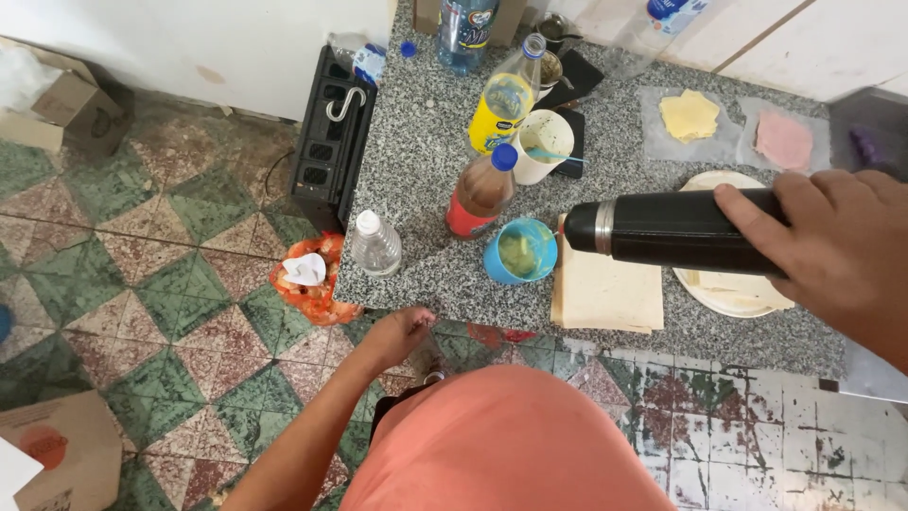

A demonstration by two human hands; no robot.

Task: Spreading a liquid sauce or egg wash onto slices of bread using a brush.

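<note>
Right hand (842, 241) is gripping a tilted black flask (676, 230) above the blue cup (521, 252) of green liquid; left hand (397, 333), loosely curled and empty, is resting at the tabletop (426, 161) edge.

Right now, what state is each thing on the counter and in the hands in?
black thermos: tilted sideways, held, mouth toward the cup.
right hand: gripping the thermos.
left hand: empty, at the counter edge.
blue cup: upright, holds pale green contents.
brown bottle: upright, blue cap on.
yellow bottle: upright, capped.
small clear bottle: upright, white cap on.
white cup: upright, utensil inside.
</note>
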